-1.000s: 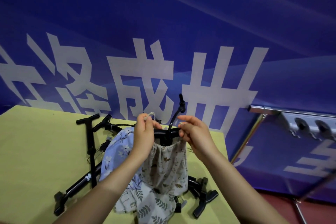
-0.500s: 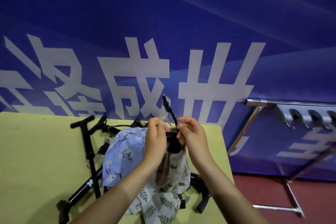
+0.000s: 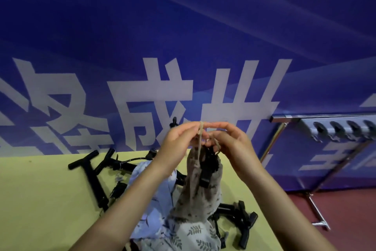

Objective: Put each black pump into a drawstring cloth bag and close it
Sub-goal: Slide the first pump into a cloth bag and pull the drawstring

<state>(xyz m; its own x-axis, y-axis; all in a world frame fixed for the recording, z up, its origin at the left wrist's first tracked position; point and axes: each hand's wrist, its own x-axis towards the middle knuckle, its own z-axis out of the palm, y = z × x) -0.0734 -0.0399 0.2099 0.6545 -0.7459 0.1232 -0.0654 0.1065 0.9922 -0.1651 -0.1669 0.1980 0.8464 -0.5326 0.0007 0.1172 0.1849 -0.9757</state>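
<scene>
Beige cord (image 3: 201,138) runs up from the gathered mouth of the patterned cloth bag (image 3: 198,187) that we hold raised over the yellow-green table (image 3: 40,199). Our left hand (image 3: 179,138) pinches the cord at its top; our right hand (image 3: 230,140) pinches another strand just beside it. We see a black pump (image 3: 209,166) poking from the bag's neck. More pumps (image 3: 91,177) lie on the table beside a blue floral bag (image 3: 154,195).
</scene>
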